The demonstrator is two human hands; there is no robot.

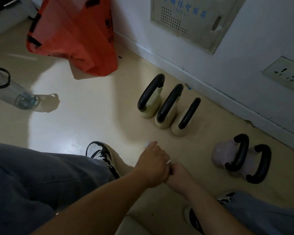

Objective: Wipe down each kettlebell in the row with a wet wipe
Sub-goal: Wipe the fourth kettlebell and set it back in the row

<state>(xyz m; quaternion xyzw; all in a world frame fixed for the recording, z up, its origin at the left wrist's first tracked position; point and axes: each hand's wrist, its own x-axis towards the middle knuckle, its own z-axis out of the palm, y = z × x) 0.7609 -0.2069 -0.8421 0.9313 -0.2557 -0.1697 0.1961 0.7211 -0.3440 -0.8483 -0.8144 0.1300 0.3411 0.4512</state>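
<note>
Three cream kettlebells with black handles stand in a tight row near the wall. To their right two pink kettlebells sit side by side. My left hand is in front of the row with its fingers curled round a white wet wipe; a bit of it also shows past my fingertips. My right hand is fisted against the left one, pinching the same wipe where the two hands meet. Most of the wipe is hidden inside my hands. Neither hand touches a kettlebell.
An orange plastic bag slumps on the floor at the back. A clear water bottle lies at the left. My shoes and grey trouser legs fill the foreground. A wall socket and metal panel are on the wall.
</note>
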